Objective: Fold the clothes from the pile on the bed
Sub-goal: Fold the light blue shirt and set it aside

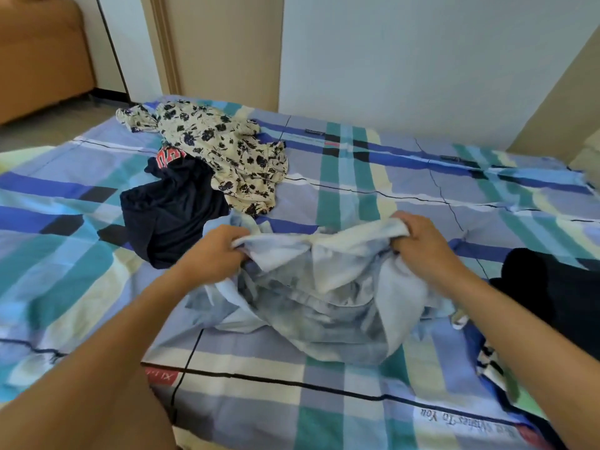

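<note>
Pale blue, washed-out cloth sits in the middle of the view: a crumpled shirt (324,287) lying on the near half of the bed (373,177), with its upper edge lifted off the sheet between two hands. The left hand (214,251) has its fingers curled round a bunch of the fabric at the shirt's upper left, and the right hand (422,241) clutches the upper right in the same way, with cloth gathered under its knuckles. The stretch between them sags in loose folds, and the rest of the shirt spreads down toward the person, rumpled and partly doubled over itself.

The bed is covered by a checked sheet in blue, teal, cream and lilac, crossed by thin black lines. Further back on the left lies the pile: a dark navy T-shirt (172,212) with red lettering at its top, heaped just beyond the left hand, and a cream dress with a dark flower print (224,147) that overlaps the T-shirt's far side and trails toward the far edge of the bed. The blue shirt's far left corner lies just beside both of them.

At the right edge, beside the right forearm, sits a black garment (552,287) — what kind it is I cannot tell. Below it a striped cloth (493,362) shows in part. A brown sofa (39,53) stands on the floor at the far left, past the bed
</note>
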